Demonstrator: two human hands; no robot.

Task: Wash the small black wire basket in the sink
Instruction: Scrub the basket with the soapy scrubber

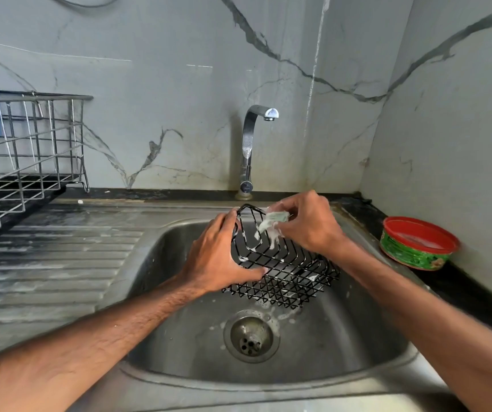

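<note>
- While our left hand (221, 257) grips the left end of the small black wire basket (292, 272), fingers curled over its rim and thumb pressed on the near side, we hold it tilted in the air over the sink (179, 337) bowl, just above the drain (251, 337). Suds on the wires could let it slip from that one-handed grip and drop onto the steel.
- Our right hand (307, 224) pinches a soapy scrub pad (271, 224) against the basket's far rim. If we push hard there, we judge the basket may twist in the left hand, since nothing braces its lower end.
- The pad is small and floppy, and the wires are close-set. It could snag on a wire or fall from our fingertips into the bowl, toward the drain.
- Foam shows on only some of the wires, so we judge the scrubbing partly done. The mesh side facing us and the underside could easily be missed.
- No water shows at the tap (250, 144), so soap may dry on the wires unless we rinse.
- The red-rimmed soap tub (417, 243) sits open on the counter just right of our right forearm, and a wide swing could knock it.
</note>
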